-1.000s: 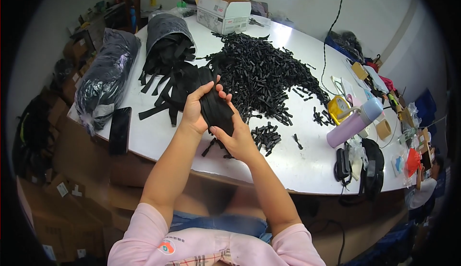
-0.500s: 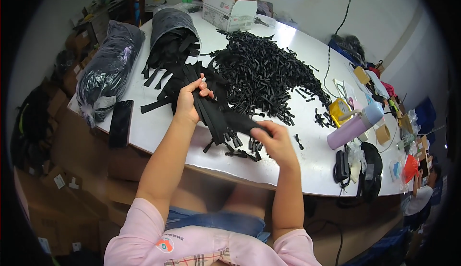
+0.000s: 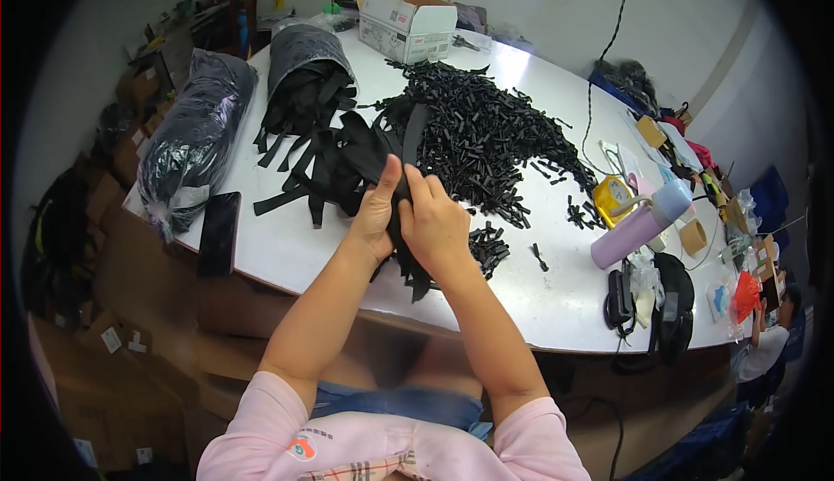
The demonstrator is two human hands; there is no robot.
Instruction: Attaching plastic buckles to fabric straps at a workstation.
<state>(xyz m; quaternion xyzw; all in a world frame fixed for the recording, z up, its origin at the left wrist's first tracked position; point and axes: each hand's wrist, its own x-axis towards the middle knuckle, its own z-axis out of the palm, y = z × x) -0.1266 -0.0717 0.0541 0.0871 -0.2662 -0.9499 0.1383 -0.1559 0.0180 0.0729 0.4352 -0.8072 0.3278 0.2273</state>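
Close together over the near part of the white table [image 3: 539, 312], my left hand [image 3: 376, 216] and my right hand [image 3: 436, 227] are both closed on a bundle of black fabric strips [image 3: 417, 138]. The left thumb points up along the bundle. My right fingers curl round a strip whose upper end stands up above the hand, while strip ends hang below both hands. Just beyond lie more loose black strips [image 3: 323, 168]. A large heap of small black pieces, perhaps plastic pulls [image 3: 478, 125], spreads behind my hands, and a smaller cluster [image 3: 488, 251] lies beside my right wrist.
Plastic bags of black material, one full [image 3: 195, 138] and one open [image 3: 304, 51], stand at left near a black phone-like slab [image 3: 219, 233]. A white carton [image 3: 404, 29] is at the back. Rightward are a lilac bottle [image 3: 625, 236], yellow tape dispenser [image 3: 611, 194] and black pouch [image 3: 669, 299]. A person [image 3: 764, 342] sits far right.
My right hand has moved left and up, from the lower end of the strips to beside my left hand. The left hand has come down and right, and one strip now stands upright.
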